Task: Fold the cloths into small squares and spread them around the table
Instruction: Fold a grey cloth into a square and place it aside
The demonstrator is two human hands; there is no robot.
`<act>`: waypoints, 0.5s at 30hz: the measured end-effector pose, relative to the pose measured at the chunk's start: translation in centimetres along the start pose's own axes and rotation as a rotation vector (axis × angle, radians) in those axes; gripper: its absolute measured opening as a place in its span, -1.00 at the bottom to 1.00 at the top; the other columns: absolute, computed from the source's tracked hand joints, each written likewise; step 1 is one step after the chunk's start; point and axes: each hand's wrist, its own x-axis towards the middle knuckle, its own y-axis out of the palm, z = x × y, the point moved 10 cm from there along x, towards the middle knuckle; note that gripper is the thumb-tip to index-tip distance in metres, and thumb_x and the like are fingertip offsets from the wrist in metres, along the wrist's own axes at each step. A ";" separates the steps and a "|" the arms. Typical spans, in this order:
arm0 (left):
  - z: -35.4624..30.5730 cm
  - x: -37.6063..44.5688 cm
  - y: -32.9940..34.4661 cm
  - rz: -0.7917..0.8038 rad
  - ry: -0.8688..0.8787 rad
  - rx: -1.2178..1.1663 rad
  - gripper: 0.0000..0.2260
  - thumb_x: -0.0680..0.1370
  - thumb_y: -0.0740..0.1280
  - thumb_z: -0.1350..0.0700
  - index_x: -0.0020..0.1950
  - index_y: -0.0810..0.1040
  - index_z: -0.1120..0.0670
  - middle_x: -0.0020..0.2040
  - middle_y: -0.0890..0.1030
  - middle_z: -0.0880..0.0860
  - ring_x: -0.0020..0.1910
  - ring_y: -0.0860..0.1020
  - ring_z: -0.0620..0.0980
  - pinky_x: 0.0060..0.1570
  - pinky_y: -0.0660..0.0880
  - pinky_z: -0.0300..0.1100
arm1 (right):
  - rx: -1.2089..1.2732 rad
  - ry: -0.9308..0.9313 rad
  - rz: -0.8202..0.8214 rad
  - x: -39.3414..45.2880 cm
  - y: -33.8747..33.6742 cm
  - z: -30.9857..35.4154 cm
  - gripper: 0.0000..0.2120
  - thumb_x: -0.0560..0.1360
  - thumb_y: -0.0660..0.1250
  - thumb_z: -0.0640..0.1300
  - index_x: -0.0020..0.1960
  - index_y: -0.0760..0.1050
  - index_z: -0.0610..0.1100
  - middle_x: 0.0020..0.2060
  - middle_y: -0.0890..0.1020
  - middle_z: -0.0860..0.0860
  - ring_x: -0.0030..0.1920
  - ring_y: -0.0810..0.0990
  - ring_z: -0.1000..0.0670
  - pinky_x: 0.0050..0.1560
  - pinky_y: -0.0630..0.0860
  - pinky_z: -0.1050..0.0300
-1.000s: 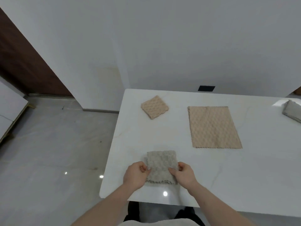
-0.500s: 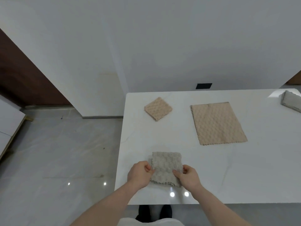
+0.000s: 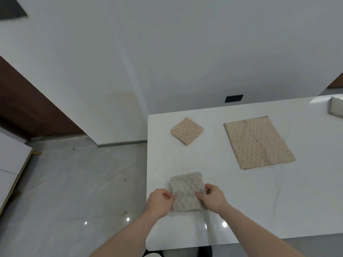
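We had the white table [image 3: 278, 201] under us, wide and glossy. Well beyond our grip and off to its right lay the big tan cloth [image 3: 258, 142], flat and not yet folded. Farther right again, at the far corner, a grey bundle [image 3: 336, 108] sat cut by the frame edge; we could not tell how neatly it was folded. Straight beyond our grip, near the far left corner, sat the tan square [image 3: 186, 130], already folded and turned like a diamond.

Between our hands was the grey cloth [image 3: 186, 191], folded down to a small near-square by the table's near left edge. Our left hand [image 3: 160, 203] pinched its left edge, fingers curled. Our right hand [image 3: 213, 198] pinched the right edge, thumb on top of the pile.

We judged this the last of the fold: squaring the layers and setting the piece down. Next we would need to let go of both edges, then reach away from the grip to the big tan cloth and begin folding it.
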 end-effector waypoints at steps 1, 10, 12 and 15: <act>0.3 0.7 -0.4 0.014 0.003 -0.013 -0.79 0.48 0.49 -0.13 -0.28 0.60 -0.07 -0.42 0.60 -0.15 -0.38 0.57 -0.19 -0.31 0.48 -0.30 | -0.020 0.003 -0.004 0.5 0.6 0.5 -0.88 0.49 0.48 -0.04 -0.04 0.62 -0.06 -0.15 0.69 0.02 -0.13 0.66 0.03 -0.13 0.57 0.17; 6.4 7.4 -3.1 0.165 -0.079 -0.081 -0.81 0.46 0.53 0.02 -0.32 0.64 0.03 -0.42 0.57 -0.09 -0.38 0.54 -0.11 -0.33 0.42 -0.30 | -0.168 0.004 -0.042 4.7 7.1 5.4 -0.87 0.49 0.45 -0.08 0.00 0.63 -0.09 -0.11 0.69 0.05 -0.11 0.63 0.06 -0.14 0.57 0.18; 7.3 8.5 -3.3 0.186 -0.092 -0.096 -0.83 0.44 0.54 0.03 -0.29 0.66 0.05 -0.42 0.56 -0.07 -0.39 0.51 -0.10 -0.30 0.43 -0.25 | -0.207 0.013 -0.056 5.6 8.0 6.2 -0.87 0.46 0.43 -0.08 -0.04 0.62 -0.11 -0.12 0.70 0.01 -0.09 0.66 -0.01 -0.04 0.64 0.02; 7.7 9.4 -3.4 0.209 -0.094 -0.105 -0.83 0.47 0.55 0.05 -0.27 0.67 0.07 -0.44 0.54 -0.07 -0.44 0.48 -0.16 -0.41 0.38 -0.37 | -0.272 0.015 -0.075 6.8 8.9 7.2 -0.87 0.44 0.41 -0.10 -0.08 0.59 -0.15 -0.16 0.69 -0.05 -0.12 0.66 -0.08 -0.10 0.65 -0.01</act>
